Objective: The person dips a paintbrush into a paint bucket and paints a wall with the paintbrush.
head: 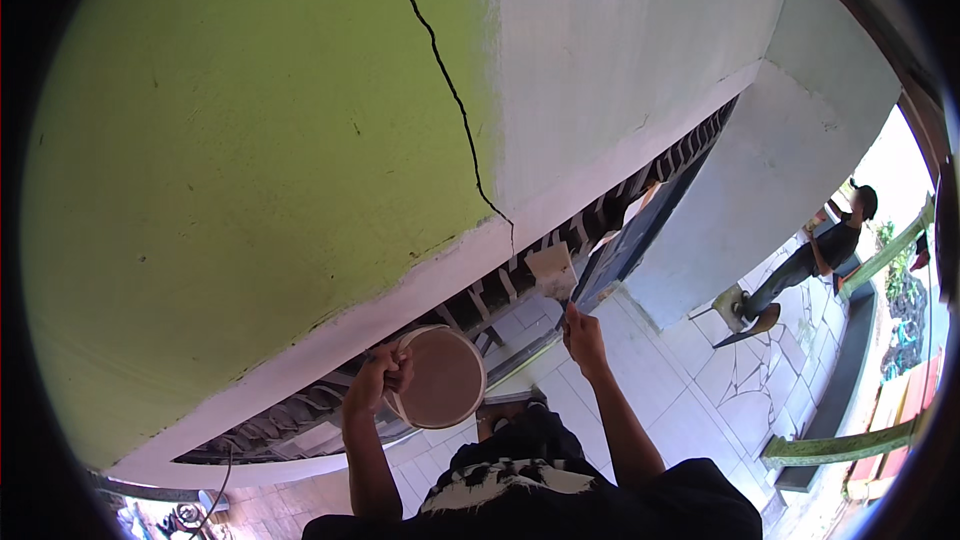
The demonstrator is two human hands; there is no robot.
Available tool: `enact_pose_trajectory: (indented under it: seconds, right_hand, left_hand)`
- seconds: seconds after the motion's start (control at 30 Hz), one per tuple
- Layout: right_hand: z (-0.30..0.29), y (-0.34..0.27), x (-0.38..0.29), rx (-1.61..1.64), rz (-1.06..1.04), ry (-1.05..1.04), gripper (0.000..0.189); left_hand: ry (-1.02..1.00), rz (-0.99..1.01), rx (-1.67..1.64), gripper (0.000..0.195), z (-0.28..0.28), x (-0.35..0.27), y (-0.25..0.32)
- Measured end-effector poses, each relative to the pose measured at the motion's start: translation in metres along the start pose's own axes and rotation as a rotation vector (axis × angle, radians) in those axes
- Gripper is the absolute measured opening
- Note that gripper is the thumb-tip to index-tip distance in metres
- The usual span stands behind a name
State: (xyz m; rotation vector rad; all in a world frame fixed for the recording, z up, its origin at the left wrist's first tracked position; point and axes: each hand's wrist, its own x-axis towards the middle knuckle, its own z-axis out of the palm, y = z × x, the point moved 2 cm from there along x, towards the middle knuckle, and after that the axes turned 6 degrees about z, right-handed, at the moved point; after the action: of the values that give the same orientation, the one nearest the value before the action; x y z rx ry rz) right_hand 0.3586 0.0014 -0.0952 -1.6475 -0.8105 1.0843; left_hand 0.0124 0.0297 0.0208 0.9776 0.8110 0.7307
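Observation:
My left hand grips the rim side of a round plastic bucket, whose inside looks pinkish-beige. In my right hand is the handle of a wide flat paintbrush, its pale head pointing up toward the wall. The brush appears apart from the wall surface. Before me stands a wall with a green painted part on the left and a whitish coated part on the right. A dark crack runs down through the green part to the pale lower band.
Below the band is an opening with dark wavy bars. My feet stand on a small support above the tiled floor. Another person stands on a stool at the right wall. Green railings edge the floor.

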Motion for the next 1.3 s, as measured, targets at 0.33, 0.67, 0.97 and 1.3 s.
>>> enact_pose_trajectory:
  seconds: [0.33, 0.67, 0.97, 1.3]
  right_hand:
    - [0.014, -0.005, 0.002, 0.176, 0.164, -0.182, 0.051]
    - [0.015, -0.148, -0.114, -0.795, -0.613, -0.380, 0.024]
    - [0.122, -0.153, -0.139, -1.416, -1.146, -0.634, 0.019]
    - [0.216, -0.131, -0.140, -1.391, -1.331, -0.993, 0.005]
  left_hand:
    - [0.011, 0.047, 0.051, 0.012, 0.002, 0.000, -0.016]
    - [0.202, 0.052, 0.102, 0.023, -0.011, -0.041, -0.036]
    - [0.455, 0.250, 0.006, 0.025, -0.001, -0.088, -0.029]
    - [0.264, 0.323, -0.084, 0.017, -0.009, -0.111, -0.021]
